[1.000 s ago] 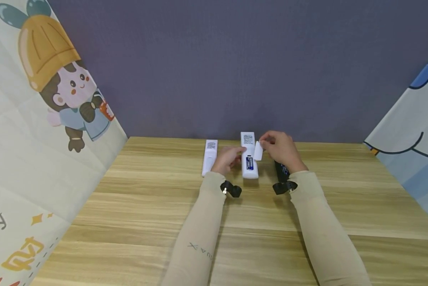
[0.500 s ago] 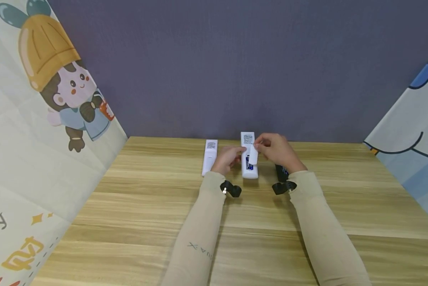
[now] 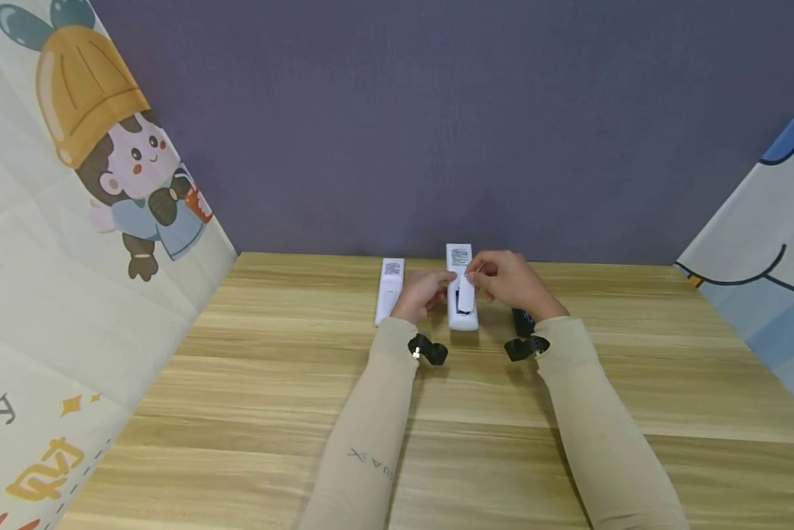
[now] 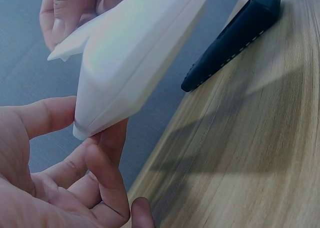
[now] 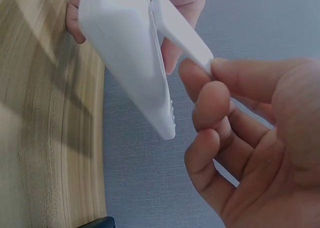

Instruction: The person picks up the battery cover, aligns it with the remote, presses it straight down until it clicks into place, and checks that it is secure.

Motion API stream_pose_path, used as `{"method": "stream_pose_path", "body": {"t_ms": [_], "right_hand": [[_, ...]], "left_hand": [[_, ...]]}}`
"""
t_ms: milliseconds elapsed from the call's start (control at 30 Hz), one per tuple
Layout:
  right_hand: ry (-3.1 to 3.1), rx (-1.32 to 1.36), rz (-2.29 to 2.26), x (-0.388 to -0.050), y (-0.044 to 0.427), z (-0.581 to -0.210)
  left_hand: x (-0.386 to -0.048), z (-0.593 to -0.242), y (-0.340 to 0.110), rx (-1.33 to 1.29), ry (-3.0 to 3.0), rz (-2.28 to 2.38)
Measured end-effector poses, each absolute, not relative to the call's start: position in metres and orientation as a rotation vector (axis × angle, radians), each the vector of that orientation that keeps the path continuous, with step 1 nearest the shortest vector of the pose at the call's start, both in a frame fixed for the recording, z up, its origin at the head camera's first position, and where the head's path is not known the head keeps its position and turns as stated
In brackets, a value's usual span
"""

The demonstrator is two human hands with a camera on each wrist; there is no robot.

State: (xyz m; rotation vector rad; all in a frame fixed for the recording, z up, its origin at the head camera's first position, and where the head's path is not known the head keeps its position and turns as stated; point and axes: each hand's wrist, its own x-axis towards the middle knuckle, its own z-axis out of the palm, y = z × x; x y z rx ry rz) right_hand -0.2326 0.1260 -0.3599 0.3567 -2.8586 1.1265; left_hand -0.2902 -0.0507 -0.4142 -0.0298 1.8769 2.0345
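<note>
A white remote (image 3: 463, 322), back side up, is gripped at its left edge by the left hand (image 3: 423, 294), thumb on top and fingers beneath in the left wrist view. The right hand (image 3: 511, 282) pinches one end of a small white cover (image 3: 466, 296) between thumb and fingers. That cover lies tilted over the battery opening, its far end touching the remote (image 5: 125, 48) in the right wrist view. Dark parts of the opening show beside the cover; the batteries are mostly hidden.
Another white remote (image 3: 389, 291) lies left of the left hand. A black remote (image 3: 523, 322) lies partly hidden under the right wrist; the left wrist view shows it too (image 4: 235, 38). A dark partition (image 3: 397, 132) stands along the back edge of the wooden table (image 3: 271, 368).
The right hand has moved left and slightly down with the cover, from beside the remote to over its battery opening. The left hand has kept its hold.
</note>
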Motion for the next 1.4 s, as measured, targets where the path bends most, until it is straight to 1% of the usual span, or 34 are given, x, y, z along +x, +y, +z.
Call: {"method": "stream_pose_path", "body": {"t_ms": [467,767,1400], "right_hand": [[-2.866,0.445,1.15,-0.236,0.127,-0.36],[-2.888,0.441,1.156,-0.237,0.125,-0.357],[-2.907,0.478,1.09,-0.246,0.126,-0.364]], "left_hand": [[-0.293,-0.413,-0.048,-0.03,1.879,2.046],[-0.294,-0.412,-0.047,-0.038,1.895,2.045],[-0.296,-0.411,-0.047,-0.018,1.874,2.05]]}}
